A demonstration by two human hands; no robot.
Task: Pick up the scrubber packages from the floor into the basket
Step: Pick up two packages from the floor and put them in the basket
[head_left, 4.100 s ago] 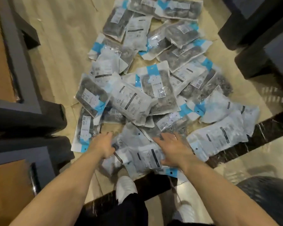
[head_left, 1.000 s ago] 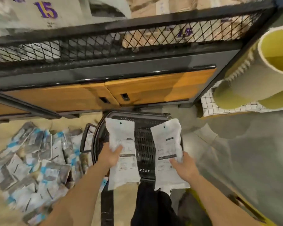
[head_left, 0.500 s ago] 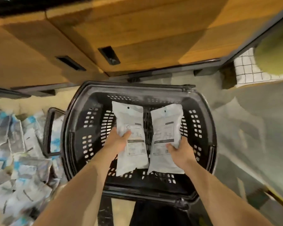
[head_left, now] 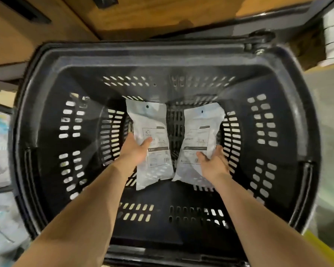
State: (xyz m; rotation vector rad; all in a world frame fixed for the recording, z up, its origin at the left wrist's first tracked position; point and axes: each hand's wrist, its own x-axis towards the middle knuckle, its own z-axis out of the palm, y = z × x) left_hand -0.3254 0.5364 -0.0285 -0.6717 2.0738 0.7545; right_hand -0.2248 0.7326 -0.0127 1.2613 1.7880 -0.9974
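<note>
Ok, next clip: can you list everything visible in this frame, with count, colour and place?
basket: one, black slotted plastic, on the floor in front of the person, fills most of the view.
left package: one, white, inside the basket, left of centre.
right package: one, white, inside the basket, beside the other and apart from it.
floor packages: blurred, count unclear, white and blue, left of the basket.
cabinet fronts: at least two, brown wood, beyond the basket.
left hand: one, holds the left package, thumb on its front.
right hand: one, holds the right package at its lower edge.
</note>
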